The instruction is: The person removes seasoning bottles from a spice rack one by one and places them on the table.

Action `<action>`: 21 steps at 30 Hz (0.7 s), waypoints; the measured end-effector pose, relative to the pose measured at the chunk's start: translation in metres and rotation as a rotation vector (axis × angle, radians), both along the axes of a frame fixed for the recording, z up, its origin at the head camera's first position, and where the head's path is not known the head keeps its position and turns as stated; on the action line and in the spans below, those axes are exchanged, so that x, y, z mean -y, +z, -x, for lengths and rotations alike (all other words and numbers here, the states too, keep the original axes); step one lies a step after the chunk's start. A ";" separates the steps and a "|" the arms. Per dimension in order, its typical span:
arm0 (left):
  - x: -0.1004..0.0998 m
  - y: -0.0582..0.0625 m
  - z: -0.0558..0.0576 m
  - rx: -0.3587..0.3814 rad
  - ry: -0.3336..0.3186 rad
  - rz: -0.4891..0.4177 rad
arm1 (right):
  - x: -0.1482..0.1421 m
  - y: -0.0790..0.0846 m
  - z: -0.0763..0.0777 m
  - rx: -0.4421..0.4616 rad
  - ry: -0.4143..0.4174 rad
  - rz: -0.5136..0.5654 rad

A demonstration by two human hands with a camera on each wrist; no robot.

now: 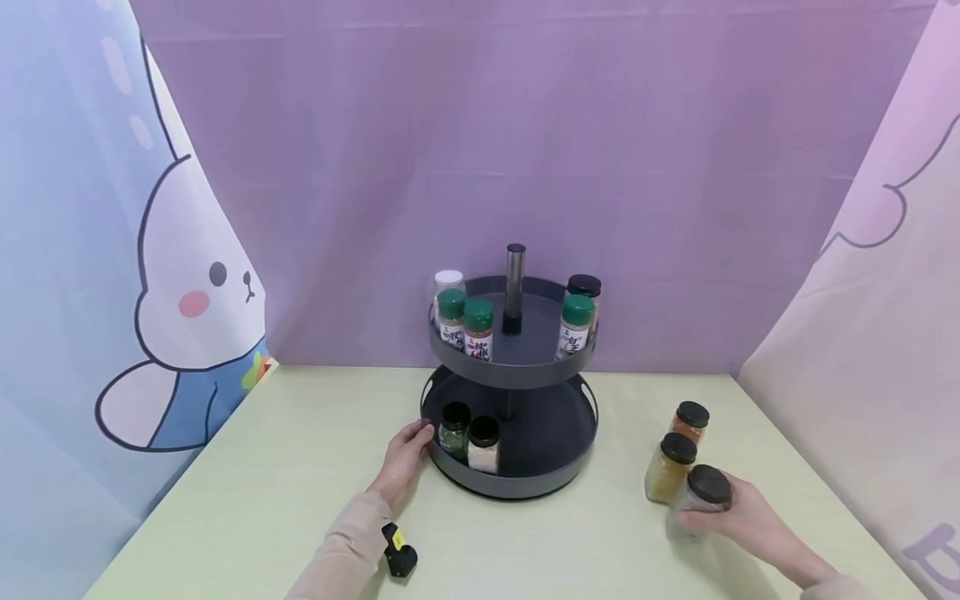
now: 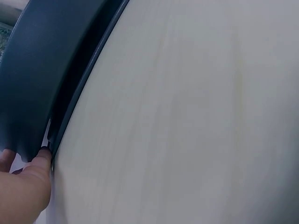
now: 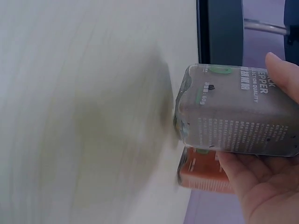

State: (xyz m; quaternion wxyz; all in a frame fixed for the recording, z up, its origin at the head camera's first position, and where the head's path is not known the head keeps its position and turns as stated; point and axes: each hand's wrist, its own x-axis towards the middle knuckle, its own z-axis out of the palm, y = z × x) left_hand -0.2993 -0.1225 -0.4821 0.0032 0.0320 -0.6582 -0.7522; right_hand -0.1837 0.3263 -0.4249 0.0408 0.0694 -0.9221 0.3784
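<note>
On the table stands a dark two-tier round rack [image 1: 517, 486] with a central post. My left hand [image 1: 403, 460] grips the left rim of its lower tier; the left wrist view shows thumb and fingers at the tray edge [image 2: 42, 84]. To the right, my right hand [image 1: 757, 521] holds a square clear jar of grey powder [image 1: 693, 504] with a black lid. "PEPPER" shows on this pepper jar [image 3: 233, 109] in the right wrist view, its base seemingly just off the table. Close behind it are a yellow-powder jar [image 1: 666, 473] and an orange-red-powder jar [image 1: 690, 421].
Two black-lidded jars [image 1: 483, 450] stand at the lower tier's front left. Several bottles, some green-capped [image 1: 478, 321], stand on the upper tier. A small black-and-yellow object [image 1: 400, 552] lies beside the left sleeve. A purple curtain [image 1: 360, 192] hangs behind the table.
</note>
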 end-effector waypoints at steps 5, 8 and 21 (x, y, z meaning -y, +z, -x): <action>0.000 0.000 0.000 0.000 0.001 0.001 | -0.009 -0.001 -0.001 -0.023 -0.019 -0.029; -0.001 0.002 -0.001 -0.001 0.005 0.003 | -0.013 0.000 0.000 -0.032 -0.041 -0.047; 0.004 -0.013 0.003 -0.115 -0.025 -0.023 | -0.029 0.000 0.012 -0.006 -0.085 -0.066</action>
